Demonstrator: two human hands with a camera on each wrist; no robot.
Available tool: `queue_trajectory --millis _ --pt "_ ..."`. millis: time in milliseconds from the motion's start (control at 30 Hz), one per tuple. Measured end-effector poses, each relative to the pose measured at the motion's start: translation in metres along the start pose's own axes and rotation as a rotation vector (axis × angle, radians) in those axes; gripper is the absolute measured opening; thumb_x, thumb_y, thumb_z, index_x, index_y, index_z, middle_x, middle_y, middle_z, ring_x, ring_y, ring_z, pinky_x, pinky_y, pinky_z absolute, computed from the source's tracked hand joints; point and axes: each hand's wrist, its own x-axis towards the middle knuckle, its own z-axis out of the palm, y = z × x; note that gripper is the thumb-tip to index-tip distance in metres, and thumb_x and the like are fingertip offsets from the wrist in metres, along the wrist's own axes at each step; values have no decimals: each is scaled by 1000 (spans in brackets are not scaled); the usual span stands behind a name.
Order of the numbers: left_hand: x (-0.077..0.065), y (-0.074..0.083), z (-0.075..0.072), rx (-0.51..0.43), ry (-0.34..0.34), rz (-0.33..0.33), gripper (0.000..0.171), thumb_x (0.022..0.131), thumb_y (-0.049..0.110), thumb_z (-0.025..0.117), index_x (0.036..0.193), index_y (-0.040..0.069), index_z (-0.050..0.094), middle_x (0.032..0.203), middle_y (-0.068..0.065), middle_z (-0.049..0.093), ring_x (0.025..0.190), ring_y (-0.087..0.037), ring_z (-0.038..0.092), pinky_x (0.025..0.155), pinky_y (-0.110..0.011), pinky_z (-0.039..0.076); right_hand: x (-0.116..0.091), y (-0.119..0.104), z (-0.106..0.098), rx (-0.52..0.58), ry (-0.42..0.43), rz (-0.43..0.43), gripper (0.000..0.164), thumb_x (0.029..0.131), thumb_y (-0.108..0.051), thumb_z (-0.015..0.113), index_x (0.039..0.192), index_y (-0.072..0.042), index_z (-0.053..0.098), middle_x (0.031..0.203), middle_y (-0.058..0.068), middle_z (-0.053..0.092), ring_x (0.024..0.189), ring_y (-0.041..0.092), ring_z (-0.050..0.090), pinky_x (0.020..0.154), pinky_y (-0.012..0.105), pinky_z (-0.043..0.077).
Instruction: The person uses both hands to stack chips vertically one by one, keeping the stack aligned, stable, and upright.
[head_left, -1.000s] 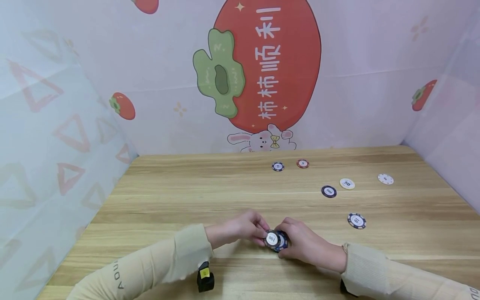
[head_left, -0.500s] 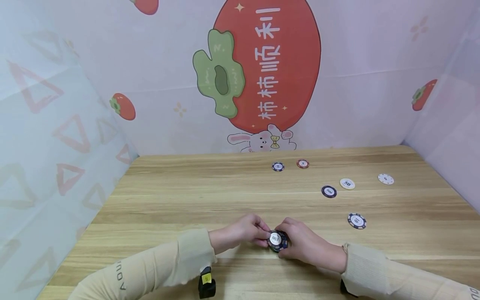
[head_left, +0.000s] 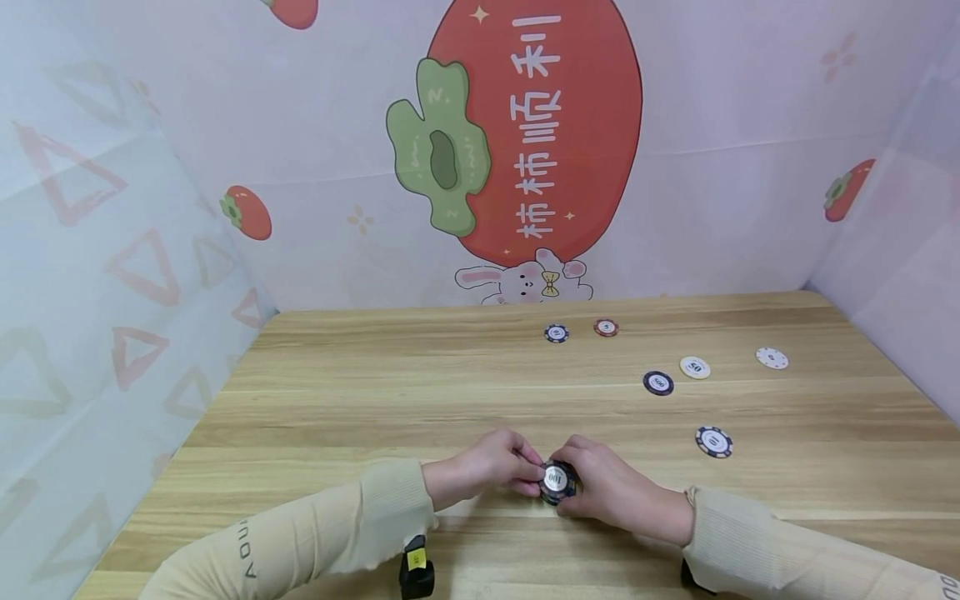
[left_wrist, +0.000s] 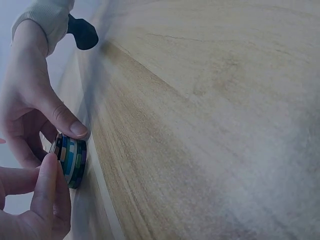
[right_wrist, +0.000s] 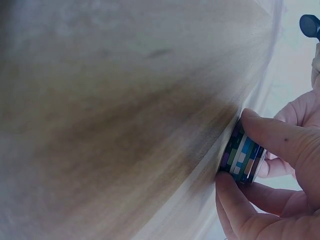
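A short stack of poker chips (right_wrist: 239,159) stands on the wooden table, its striped edges in several colours showing in both wrist views. My right hand (head_left: 611,490) grips the stack from the right side, thumb and fingers around its rim. On top lies a dark poker chip (head_left: 556,477) marked 100, roughly lined up with the stack. The left hand (head_left: 491,467) pinches this top chip at its left edge. In the left wrist view, the left thumb and fingers (left_wrist: 46,185) sit at the chip's rim, facing the right hand.
Loose chips lie flat around the table's right half: a blue one (head_left: 714,442) marked 10, a black one (head_left: 658,383), a yellow-rimmed one (head_left: 694,367), a white one (head_left: 772,358). Farther back are another blue chip (head_left: 557,333) and a red chip (head_left: 606,327). Printed cloth walls surround the table (head_left: 360,375).
My left hand has moved slightly right, carrying the 100 chip from an offset spot at the stack's left to squarely over it. The right hand stays around the stack.
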Motion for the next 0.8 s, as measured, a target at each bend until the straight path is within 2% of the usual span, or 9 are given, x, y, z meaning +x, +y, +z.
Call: queue_trajectory --millis 400,667,800 --pt "2 1 2 4 14 -10 7 80 -11 59 87 -11 57 74 -11 59 54 -9 58 60 -22 53 1 -1 0 -1 -6 13 41 60 -10 81 95 1 62 86 -2 54 77 9 52 69 25 47" --pt "3 -1 1 27 8 4 8 81 -10 59 88 -12 57 74 -11 61 55 -8 58 60 -22 53 1 -1 -1 -6 -4 12 40 60 -10 81 94 1 63 85 -2 53 76 8 51 67 24 47" --pt "1 0 -3 67 20 30 8 81 -7 60 88 -10 57 73 -8 58 54 -8 57 60 -23 53 1 -1 -1 -8 -2 9 40 60 -11 81 94 0 63 85 -2 53 76 9 51 68 24 47"
